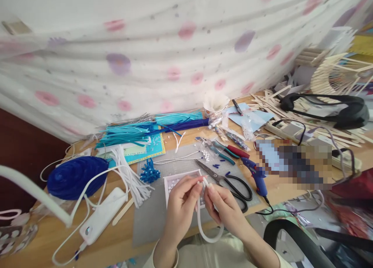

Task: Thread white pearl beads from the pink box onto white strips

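White fuzzy strip [199, 221] is nearest: bent into a loop hanging below the hands, bottom of the bend past the table's front edge, against the person's clothing. Left hand [184, 194] and right hand [221, 202] both grasp it, thumb and forefinger pinched at the top, fingertips almost meeting; can't tell whether they touch. Behind the hands, partly covered: tray [165, 192] with whitish beads, on the gray mat [148, 223]. Black-handled scissors [215, 176] just right of the tray, blades apart; blue glue gun [257, 176] further right, nozzle pointing away. Left of the tray: shiny blue pom-pom [150, 171], then loose white stems [131, 182], then dark blue coil [77, 178]. Further back, teal-handled pliers [226, 153] lie beside a red-handled tool [238, 151]. Behind those, teal stems [125, 134] and dark blue stems [189, 125] lie in bundles near the flower-print curtain [145, 69].
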A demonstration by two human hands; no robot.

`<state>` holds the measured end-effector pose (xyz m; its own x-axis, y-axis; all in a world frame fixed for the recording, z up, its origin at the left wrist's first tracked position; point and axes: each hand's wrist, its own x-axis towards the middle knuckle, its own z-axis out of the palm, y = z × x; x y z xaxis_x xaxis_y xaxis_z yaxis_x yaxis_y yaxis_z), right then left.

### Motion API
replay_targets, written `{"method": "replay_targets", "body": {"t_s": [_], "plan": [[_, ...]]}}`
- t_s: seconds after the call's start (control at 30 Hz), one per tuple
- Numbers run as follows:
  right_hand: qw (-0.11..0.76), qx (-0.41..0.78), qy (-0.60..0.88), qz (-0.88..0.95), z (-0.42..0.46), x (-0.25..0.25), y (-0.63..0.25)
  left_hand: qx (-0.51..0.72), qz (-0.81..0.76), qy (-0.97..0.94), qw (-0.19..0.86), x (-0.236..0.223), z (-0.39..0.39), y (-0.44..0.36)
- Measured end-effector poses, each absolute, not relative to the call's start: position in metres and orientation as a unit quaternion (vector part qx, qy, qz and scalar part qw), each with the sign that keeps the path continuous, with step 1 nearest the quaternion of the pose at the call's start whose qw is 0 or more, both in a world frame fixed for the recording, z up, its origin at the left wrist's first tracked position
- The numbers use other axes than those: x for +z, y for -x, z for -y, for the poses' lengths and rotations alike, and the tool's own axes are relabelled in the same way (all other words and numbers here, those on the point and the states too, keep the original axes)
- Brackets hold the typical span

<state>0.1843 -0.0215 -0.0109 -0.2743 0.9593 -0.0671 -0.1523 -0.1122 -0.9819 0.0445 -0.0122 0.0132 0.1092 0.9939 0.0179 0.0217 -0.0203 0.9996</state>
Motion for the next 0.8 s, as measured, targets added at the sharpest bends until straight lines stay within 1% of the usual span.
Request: {"method": "replay_targets", "body": {"t_s": [0.1,0.23,0.43,0.6,0.67,0.8], "plan": [[0.442,0.630,0.401,0.496,0.0212,-0.0108,-0.1839,0.487,-0.461,-0.530,0.518,0.0129,0.0097,-0.0454],[0.442,0.624,0.399,0.505,0.0206,-0.0097,-0.1851,0.484,-0.455,-0.529,0.529,0.0130,0.0078,-0.0452],[0.438,0.646,0.392,0.486,0.0189,-0.0118,-0.1844,0.486,-0.447,-0.525,0.537,0.0131,0.0068,-0.0459],[0.424,0.657,0.384,0.492,0.0191,-0.0129,-0.1843,0.493,-0.439,-0.498,0.561,0.0136,0.0062,-0.0459],[0.444,0.620,0.401,0.508,0.0187,-0.0117,-0.1871,0.499,-0.442,-0.484,0.566,0.0148,0.0056,-0.0461],[0.561,0.486,0.431,0.512,0.0168,-0.0100,-0.1933,0.501,-0.456,-0.486,0.552,0.0152,0.0047,-0.0465]]}}
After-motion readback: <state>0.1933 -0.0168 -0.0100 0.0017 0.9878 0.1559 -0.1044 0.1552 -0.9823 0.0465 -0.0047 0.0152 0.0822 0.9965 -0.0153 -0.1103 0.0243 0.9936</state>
